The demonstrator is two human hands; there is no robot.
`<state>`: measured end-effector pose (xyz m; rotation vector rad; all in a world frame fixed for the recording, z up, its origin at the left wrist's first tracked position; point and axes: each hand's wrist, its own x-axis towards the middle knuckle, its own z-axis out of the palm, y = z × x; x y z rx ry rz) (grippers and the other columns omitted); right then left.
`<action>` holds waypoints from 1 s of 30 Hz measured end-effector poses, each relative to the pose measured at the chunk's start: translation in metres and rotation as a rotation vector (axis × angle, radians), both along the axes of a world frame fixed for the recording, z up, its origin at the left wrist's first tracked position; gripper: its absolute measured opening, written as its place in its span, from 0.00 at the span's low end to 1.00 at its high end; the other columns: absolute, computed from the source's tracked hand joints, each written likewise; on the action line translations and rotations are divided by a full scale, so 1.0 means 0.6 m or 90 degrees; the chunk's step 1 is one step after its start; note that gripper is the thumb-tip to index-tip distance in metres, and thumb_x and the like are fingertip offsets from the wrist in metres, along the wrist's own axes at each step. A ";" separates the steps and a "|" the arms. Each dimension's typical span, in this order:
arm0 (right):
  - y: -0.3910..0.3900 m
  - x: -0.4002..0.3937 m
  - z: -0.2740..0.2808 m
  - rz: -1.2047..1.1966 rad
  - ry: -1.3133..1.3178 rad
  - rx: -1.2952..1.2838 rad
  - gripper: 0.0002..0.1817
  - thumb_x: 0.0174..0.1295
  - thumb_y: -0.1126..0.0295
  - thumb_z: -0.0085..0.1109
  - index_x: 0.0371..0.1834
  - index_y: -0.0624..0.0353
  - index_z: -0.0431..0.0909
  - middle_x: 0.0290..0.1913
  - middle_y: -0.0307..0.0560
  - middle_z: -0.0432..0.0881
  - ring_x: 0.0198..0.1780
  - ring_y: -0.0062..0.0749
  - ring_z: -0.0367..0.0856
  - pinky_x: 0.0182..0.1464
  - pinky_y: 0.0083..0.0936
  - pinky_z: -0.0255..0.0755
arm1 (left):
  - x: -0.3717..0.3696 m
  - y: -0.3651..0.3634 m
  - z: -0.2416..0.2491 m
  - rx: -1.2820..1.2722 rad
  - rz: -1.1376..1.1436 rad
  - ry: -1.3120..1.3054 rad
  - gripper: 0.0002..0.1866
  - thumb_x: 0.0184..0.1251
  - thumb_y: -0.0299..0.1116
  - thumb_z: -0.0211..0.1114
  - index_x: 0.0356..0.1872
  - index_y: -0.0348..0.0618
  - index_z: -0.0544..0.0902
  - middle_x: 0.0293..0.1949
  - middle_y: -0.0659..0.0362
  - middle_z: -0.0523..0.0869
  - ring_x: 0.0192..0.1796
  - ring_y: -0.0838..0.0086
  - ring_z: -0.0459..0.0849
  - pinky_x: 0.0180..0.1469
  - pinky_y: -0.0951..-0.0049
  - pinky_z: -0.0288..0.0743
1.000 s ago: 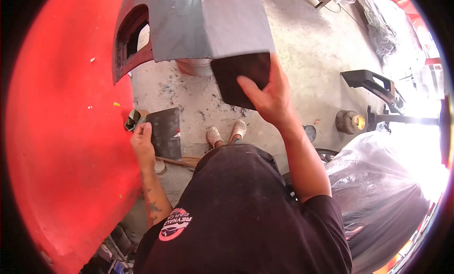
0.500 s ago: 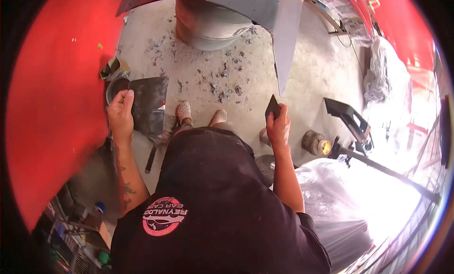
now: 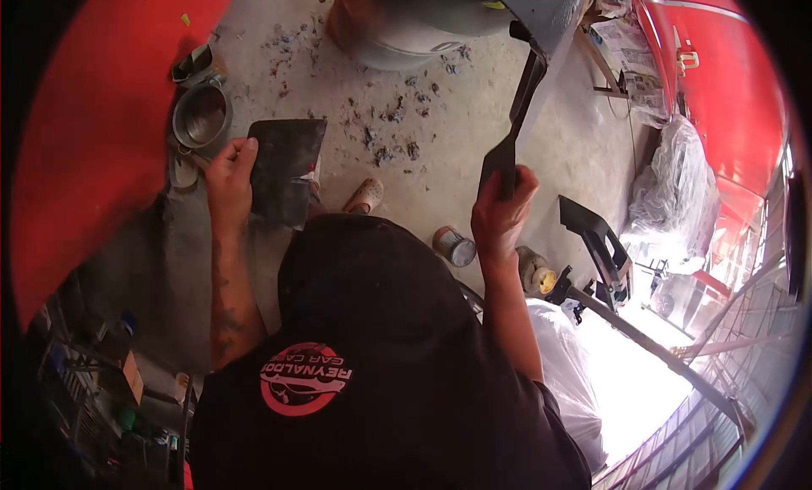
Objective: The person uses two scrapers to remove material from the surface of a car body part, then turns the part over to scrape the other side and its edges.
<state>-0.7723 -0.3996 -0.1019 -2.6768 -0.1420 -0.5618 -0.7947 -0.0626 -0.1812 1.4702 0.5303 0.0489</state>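
Observation:
My left hand (image 3: 230, 181) grips the edge of a flat dark board (image 3: 286, 164), thumb on top. A small red and whitish dab shows near the board's right edge. In my right hand (image 3: 505, 213), fingers closed round it, is a flat black spreader (image 3: 499, 164). Its upper end overlaps the lower tip of a grey car body panel (image 3: 550, 21) in this view. That panel rests over a large grey drum (image 3: 397, 33).
An open pot (image 3: 203, 115) stands at left beside a red car panel (image 3: 101, 109). Cans (image 3: 454, 246) and a black plastic part (image 3: 602, 240) are at right, near a metal bar (image 3: 660, 346) and a clear plastic bag (image 3: 554, 355). Dark scraps (image 3: 393, 114) litter the floor.
The view has shifted, and the panel's lower tip now appears right above my right hand. The spreader has come up to it. My left hand still holds the board, slightly further right.

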 end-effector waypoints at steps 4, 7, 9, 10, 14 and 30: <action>-0.011 -0.012 -0.032 -0.066 0.048 -0.004 0.15 0.60 0.79 0.54 0.48 0.62 0.63 0.37 0.60 0.74 0.36 0.58 0.75 0.38 0.44 0.70 | 0.007 0.004 0.008 -0.066 0.008 -0.030 0.11 0.72 0.34 0.59 0.35 0.36 0.80 0.28 0.71 0.74 0.32 0.89 0.68 0.36 0.86 0.62; -0.022 -0.023 -0.047 -0.089 0.044 0.018 0.15 0.61 0.79 0.54 0.49 0.63 0.63 0.38 0.61 0.74 0.37 0.58 0.75 0.41 0.44 0.69 | 0.008 0.016 -0.001 -0.060 0.010 -0.014 0.11 0.71 0.35 0.60 0.35 0.35 0.80 0.28 0.71 0.73 0.32 0.89 0.67 0.36 0.86 0.62; -0.002 -0.020 -0.027 -0.099 0.030 0.051 0.15 0.61 0.79 0.54 0.49 0.63 0.63 0.38 0.61 0.74 0.37 0.58 0.76 0.42 0.43 0.70 | 0.015 0.023 0.001 -0.018 -0.009 -0.033 0.11 0.71 0.34 0.60 0.35 0.35 0.79 0.28 0.71 0.73 0.32 0.89 0.67 0.37 0.85 0.62; 0.017 -0.012 -0.006 -0.080 0.018 0.112 0.15 0.61 0.79 0.54 0.50 0.64 0.64 0.38 0.62 0.74 0.38 0.58 0.76 0.43 0.43 0.70 | 0.014 0.023 0.000 -0.017 -0.014 -0.032 0.11 0.71 0.34 0.60 0.35 0.35 0.79 0.28 0.71 0.73 0.32 0.89 0.67 0.37 0.85 0.62; -0.001 -0.016 -0.021 -0.098 0.059 0.158 0.16 0.61 0.79 0.55 0.51 0.64 0.64 0.39 0.61 0.75 0.39 0.56 0.77 0.44 0.40 0.70 | 0.029 0.027 0.012 -0.014 -0.041 -0.026 0.12 0.72 0.34 0.59 0.35 0.34 0.79 0.28 0.71 0.73 0.32 0.89 0.67 0.37 0.85 0.62; -0.046 0.001 0.046 -0.146 0.194 0.344 0.13 0.59 0.74 0.64 0.45 0.67 0.76 0.39 0.45 0.85 0.40 0.23 0.81 0.44 0.22 0.75 | 0.033 0.034 0.013 0.040 -0.025 -0.033 0.11 0.71 0.35 0.60 0.34 0.36 0.80 0.25 0.73 0.71 0.29 0.90 0.64 0.33 0.86 0.58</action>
